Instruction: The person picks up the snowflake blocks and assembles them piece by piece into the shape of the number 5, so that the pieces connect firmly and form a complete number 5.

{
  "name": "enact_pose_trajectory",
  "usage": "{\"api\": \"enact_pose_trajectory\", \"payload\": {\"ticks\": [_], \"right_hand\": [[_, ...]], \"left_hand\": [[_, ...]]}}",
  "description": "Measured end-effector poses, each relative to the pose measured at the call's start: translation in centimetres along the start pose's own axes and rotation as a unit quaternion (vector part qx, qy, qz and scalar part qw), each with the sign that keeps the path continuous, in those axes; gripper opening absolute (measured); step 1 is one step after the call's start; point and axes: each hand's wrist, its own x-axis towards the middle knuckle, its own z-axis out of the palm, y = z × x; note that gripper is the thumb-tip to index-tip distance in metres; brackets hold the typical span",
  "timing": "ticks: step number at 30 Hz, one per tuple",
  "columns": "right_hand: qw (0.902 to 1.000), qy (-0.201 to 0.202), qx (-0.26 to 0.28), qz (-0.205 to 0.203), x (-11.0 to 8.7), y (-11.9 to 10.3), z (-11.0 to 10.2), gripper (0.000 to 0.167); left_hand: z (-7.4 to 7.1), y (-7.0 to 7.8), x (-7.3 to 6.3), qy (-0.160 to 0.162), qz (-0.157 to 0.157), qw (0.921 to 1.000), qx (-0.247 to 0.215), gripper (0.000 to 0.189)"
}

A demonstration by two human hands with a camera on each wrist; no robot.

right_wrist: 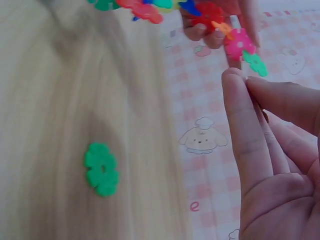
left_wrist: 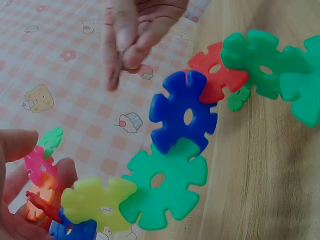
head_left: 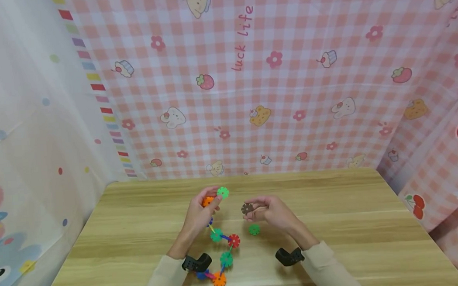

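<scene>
My left hand point(head_left: 198, 210) grips the upper part of a chain of slotted plastic snowflake discs point(head_left: 226, 260). Past its fingertips stick out a pink disc point(right_wrist: 235, 46) and a light green disc point(head_left: 223, 193) at the chain's end. From there the chain runs down toward the table's front in blue, yellow, green, red and orange. My right hand point(head_left: 276, 211), a short gap to the right, pinches a brown snowflake disc point(head_left: 247, 209) between thumb and fingers. In the right wrist view the fingers mostly hide that disc. Below this hand lies a loose green disc point(head_left: 254, 230).
The wooden table point(head_left: 336, 228) spreads to both sides of the hands. Behind its far edge hangs a pink checked curtain point(head_left: 273, 88), with a white printed curtain point(head_left: 34, 107) at the left. Dark wrist cameras point(head_left: 197, 263) are strapped on both forearms.
</scene>
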Motion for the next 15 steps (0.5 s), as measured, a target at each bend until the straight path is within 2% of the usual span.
{"api": "enact_pose_trajectory", "payload": {"ticks": [8, 15], "right_hand": [[0.9976, 0.039, 0.057, -0.008, 0.7, -1.3, -0.1, 0.045], [0.9949, 0.060, 0.081, -0.006, 1.3, -1.5, 0.4, 0.046]], "left_hand": [[0.2, -0.1, 0.0, -0.025, 0.029, 0.9993, -0.005, 0.030], [0.4, 0.1, -0.3, -0.041, 0.036, 0.9985, -0.010, 0.030]]}}
